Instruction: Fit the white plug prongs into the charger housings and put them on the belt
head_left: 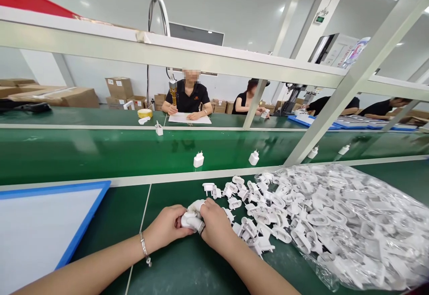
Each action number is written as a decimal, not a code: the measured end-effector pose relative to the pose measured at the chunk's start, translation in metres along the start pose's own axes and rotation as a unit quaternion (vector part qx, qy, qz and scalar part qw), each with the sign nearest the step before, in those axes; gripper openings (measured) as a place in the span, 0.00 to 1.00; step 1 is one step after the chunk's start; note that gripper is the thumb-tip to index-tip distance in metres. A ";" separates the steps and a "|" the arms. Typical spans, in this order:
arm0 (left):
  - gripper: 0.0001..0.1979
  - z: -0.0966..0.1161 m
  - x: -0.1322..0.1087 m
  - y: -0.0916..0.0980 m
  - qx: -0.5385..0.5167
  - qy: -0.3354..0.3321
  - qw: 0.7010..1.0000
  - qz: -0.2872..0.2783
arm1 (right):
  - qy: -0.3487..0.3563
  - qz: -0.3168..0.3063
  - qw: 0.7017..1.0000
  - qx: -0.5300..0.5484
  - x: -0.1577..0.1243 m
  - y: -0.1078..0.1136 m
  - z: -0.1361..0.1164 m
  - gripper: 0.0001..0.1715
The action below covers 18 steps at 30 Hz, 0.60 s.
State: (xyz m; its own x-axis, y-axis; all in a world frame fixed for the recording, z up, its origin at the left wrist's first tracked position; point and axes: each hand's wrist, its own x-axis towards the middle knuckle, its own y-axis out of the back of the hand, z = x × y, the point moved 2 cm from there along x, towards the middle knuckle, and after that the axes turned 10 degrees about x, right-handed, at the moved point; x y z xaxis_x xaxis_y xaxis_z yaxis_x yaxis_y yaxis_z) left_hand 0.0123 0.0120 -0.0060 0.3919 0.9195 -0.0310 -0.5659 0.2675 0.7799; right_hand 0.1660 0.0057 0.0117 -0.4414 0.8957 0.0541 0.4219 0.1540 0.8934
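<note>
Plug parts [258, 217] lie heaped just right of the right hand [217, 229], close enough to grab, while it and the left hand [168, 228] both clamp one white plug piece [191, 218] between them, pressed together above the bench [187, 268], seemingly to steady it.

White plug parts [268, 205], green bench [187, 263], blue-rimmed white tray [40, 228].

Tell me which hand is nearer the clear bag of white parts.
Right. The right hand lies left of the bag, beside spilled parts; the left hand sits farther left, beyond the white piece both grip.
</note>
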 end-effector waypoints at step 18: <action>0.10 0.011 -0.007 0.005 0.028 -0.054 0.998 0.004 | 0.007 0.160 0.981 -0.106 0.014 -0.005 0.035 0.20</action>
State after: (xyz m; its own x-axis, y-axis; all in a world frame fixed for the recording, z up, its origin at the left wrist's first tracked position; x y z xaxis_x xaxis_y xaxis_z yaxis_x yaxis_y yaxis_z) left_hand 0.0145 0.0036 0.0047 0.4653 0.8843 0.0396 -0.5290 0.2419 0.8135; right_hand 0.1857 0.0323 -0.0077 -0.3249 0.8780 0.3515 0.3676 -0.2253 0.9023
